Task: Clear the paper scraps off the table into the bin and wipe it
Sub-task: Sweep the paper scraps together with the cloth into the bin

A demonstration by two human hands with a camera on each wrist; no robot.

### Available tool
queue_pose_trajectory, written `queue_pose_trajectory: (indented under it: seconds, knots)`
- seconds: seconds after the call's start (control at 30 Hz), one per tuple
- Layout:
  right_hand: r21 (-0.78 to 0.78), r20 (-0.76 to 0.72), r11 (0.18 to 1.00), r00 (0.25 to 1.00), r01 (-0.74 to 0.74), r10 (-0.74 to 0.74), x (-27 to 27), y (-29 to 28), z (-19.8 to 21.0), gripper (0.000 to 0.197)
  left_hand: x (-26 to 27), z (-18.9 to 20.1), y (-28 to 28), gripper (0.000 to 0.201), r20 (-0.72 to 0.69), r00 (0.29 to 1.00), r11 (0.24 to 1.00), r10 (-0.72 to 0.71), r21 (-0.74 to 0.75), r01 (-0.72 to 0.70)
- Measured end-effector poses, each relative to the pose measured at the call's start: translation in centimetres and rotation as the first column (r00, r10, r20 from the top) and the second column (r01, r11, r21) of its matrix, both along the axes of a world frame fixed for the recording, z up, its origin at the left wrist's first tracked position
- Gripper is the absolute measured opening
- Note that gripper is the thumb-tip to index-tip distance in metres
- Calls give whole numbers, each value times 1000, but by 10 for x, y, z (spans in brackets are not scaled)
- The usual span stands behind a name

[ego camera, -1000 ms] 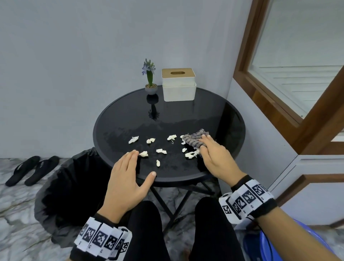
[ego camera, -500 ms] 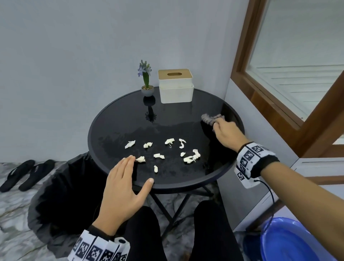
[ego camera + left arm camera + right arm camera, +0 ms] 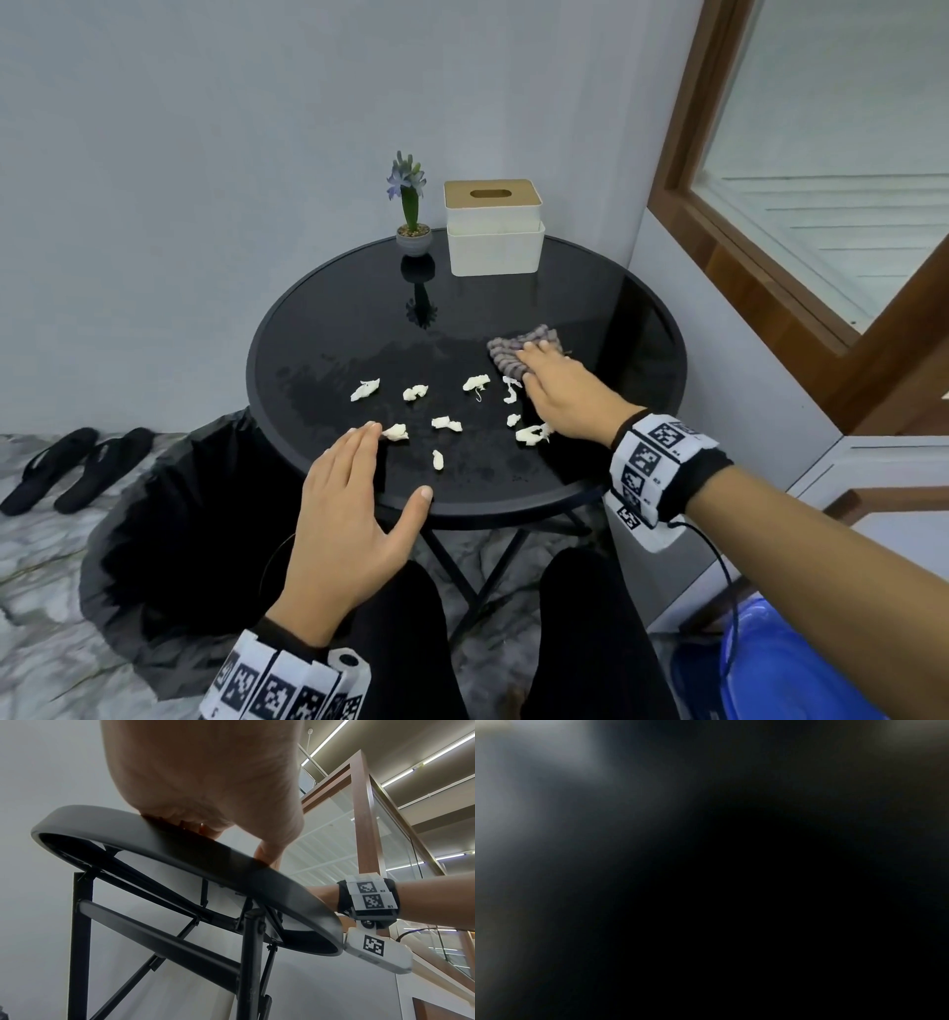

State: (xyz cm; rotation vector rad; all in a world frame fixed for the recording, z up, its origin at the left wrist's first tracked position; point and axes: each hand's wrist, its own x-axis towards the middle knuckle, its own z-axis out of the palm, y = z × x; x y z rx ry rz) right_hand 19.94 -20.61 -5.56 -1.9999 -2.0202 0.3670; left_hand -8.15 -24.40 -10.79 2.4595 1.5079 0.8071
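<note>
Several white paper scraps (image 3: pixel 445 423) lie scattered across the near half of the round black table (image 3: pixel 334 308). My right hand (image 3: pixel 560 393) presses flat on a grey knitted cloth (image 3: pixel 518 345) right of the scraps, fingers straight. My left hand (image 3: pixel 354 493) rests flat at the table's near edge, fingertips beside one scrap (image 3: pixel 395 432) and thumb spread. In the left wrist view the left hand (image 3: pixel 205 780) lies over the table's rim (image 3: pixel 180 850). A bin lined with a black bag (image 3: pixel 169 514) stands on the floor left of the table. The right wrist view is dark.
At the back of the table stand a small potted flower (image 3: pixel 411 216) and a white tissue box (image 3: pixel 494 228). Black slippers (image 3: pixel 72 467) lie on the floor at the left. A blue basin (image 3: pixel 801 663) sits at the lower right. A wall and wooden window frame (image 3: pixel 760 288) close the right side.
My right hand slid the cloth from beside the scraps out to the table's far right edge, then back left toward the scraps. The left hand stayed in place.
</note>
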Motion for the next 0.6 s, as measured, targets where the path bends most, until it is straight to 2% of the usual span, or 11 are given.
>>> queue_pose_trajectory:
  seconds: [0.1,0.2,0.4,0.5,0.6]
  knots:
    - [-8,-64,999,997,-33,32,-14,3,-1,41,-2,0,1,84,2,1000,1000,-9,-5,9]
    - [-11,-238,1000,971,-3,0,-23,4,2,32,-3,0,2,85,-3,1000,1000,-12,-9,12]
    - [153,-458,953,873,263,-167,-1,-7,21,26,-4,1,0,84,13,1000,1000,-6,1,6]
    - [269,-407,916,897,296,-170,23,-28,33,26,-2,1,-1,84,8,1000,1000,-10,7,10]
    - [259,-264,939,952,226,-156,37,-48,27,26,-2,0,-1,83,1,1000,1000,-15,13,15]
